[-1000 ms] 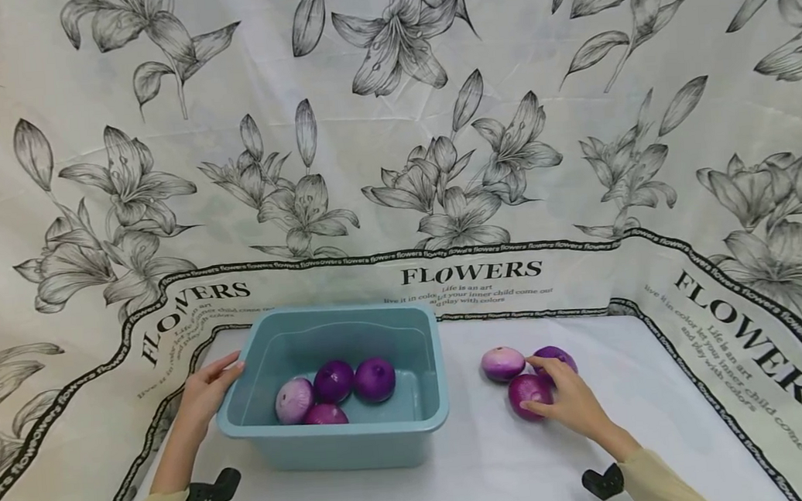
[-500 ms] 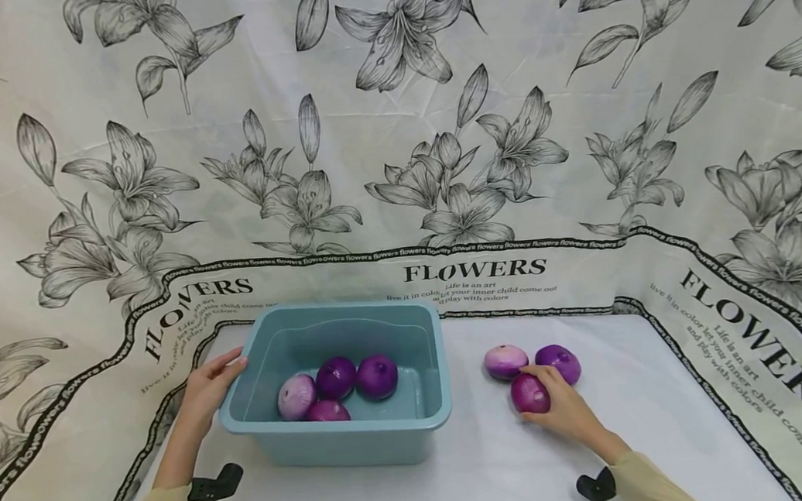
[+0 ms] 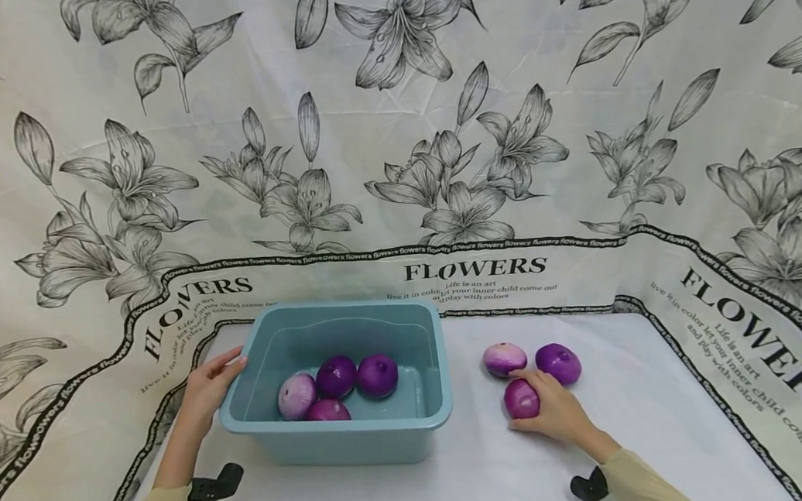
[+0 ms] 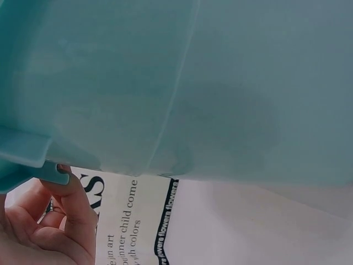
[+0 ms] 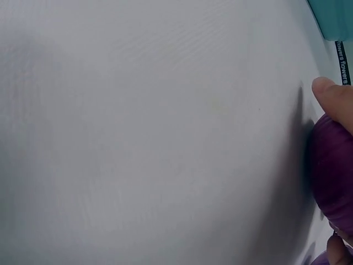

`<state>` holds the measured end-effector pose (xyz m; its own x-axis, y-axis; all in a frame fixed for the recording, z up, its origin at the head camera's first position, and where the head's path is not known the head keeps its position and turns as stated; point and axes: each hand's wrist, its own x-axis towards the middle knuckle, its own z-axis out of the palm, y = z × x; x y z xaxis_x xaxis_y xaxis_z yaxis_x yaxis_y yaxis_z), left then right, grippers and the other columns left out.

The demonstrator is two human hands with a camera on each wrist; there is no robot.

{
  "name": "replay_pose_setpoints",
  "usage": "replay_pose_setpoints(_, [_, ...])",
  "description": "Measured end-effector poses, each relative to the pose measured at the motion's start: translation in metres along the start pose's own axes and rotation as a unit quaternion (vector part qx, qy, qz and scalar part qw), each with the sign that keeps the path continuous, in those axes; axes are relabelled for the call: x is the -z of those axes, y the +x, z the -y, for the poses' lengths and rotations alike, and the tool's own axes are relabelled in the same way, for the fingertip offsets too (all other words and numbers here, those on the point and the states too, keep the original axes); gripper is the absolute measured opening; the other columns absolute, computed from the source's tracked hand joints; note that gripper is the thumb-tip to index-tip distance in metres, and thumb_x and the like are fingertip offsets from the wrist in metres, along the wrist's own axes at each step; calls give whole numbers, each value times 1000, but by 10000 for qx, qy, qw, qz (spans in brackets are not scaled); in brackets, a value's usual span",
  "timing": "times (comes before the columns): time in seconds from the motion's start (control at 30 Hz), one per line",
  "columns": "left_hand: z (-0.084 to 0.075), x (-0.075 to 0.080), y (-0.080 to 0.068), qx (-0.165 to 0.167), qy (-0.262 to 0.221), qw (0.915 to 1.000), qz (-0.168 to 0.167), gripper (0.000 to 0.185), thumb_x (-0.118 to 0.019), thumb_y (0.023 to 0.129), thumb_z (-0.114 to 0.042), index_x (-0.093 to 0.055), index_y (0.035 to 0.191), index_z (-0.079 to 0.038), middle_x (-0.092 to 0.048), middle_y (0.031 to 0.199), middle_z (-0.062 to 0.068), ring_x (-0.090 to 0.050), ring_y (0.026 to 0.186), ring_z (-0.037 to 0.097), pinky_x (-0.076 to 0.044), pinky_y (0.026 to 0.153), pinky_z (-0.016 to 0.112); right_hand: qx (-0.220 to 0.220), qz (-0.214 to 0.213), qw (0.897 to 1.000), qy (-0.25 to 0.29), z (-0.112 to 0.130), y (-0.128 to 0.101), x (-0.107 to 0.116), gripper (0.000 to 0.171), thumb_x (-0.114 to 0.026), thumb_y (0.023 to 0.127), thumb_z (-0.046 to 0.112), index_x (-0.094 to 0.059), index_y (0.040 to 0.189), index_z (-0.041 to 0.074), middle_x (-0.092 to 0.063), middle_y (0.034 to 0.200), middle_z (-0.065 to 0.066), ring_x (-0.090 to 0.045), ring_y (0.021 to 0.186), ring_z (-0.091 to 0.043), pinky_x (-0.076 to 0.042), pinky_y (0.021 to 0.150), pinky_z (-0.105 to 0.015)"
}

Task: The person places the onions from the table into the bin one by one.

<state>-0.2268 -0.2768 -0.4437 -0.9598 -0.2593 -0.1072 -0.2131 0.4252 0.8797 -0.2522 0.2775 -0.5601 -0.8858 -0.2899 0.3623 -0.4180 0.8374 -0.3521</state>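
Note:
A teal plastic tub [image 3: 337, 435] stands on the white cloth and holds several purple onions [image 3: 336, 377]. My left hand [image 3: 209, 384] rests against the tub's left rim; in the left wrist view the fingers [image 4: 66, 199] curl under that rim [image 4: 22, 152]. To the right of the tub lie three onions. My right hand [image 3: 548, 407] grips the nearest one, a magenta onion [image 3: 521, 399], which the right wrist view shows as the magenta onion [image 5: 331, 171] under my thumb. A pale onion [image 3: 504, 359] and a purple onion [image 3: 558, 364] lie just behind it.
A flower-printed cloth [image 3: 392, 127] hangs behind and drapes over the table's sides. White table surface [image 3: 664, 418] spreads right of the onions and in front of the tub.
My right hand has closed round the magenta onion and drawn it slightly left and toward me, away from the other two. The left hand has stayed on the tub.

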Motion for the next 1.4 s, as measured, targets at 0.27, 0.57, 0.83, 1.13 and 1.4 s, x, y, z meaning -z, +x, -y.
replay_pose_setpoints(0.27, [0,4,-2,5,30,10000,0,64,-56,95,-44,-45,142,-3,-59,118,19,-56,110,31,-48,76,28,103,1,9999,9,8,0,-6,82,-89,54,50,-59,121,15,-62,120,-11,-59,110,-31,-51,82,-51])
replay_pose_setpoints(0.57, [2,7,-4,-7,8,10000,63,64,-56,95,-43,-45,142,-2,-59,118,18,-57,106,26,-46,72,22,-107,123,9991,393,13,-4,-8,88,-92,51,41,-56,127,13,-60,124,-9,-60,112,-32,-50,85,-53])
replay_pose_setpoints(0.83, [6,4,-5,118,9,9999,95,65,-56,94,-45,-44,143,-4,-58,120,18,-56,108,27,-46,74,25,18,375,9990,247,15,-11,-3,84,-92,54,37,-56,126,10,-61,116,-7,-61,106,-29,-51,85,-49])
replay_pose_setpoints(1.13, [6,0,-5,121,-186,9997,101,66,-53,96,-46,-41,145,-4,-49,135,26,-51,120,37,-48,89,40,326,634,9974,-115,34,2,23,80,-90,55,34,-57,123,10,-62,113,-10,-63,100,-29,-52,80,-47])
replay_pose_setpoints(1.4, [2,-2,-1,159,-284,9995,51,65,-53,96,-45,-41,145,-4,-48,137,28,-49,123,39,-45,96,48,445,537,9974,197,62,26,51,78,-92,56,31,-56,123,12,-64,116,-9,-62,104,-28,-53,81,-46])
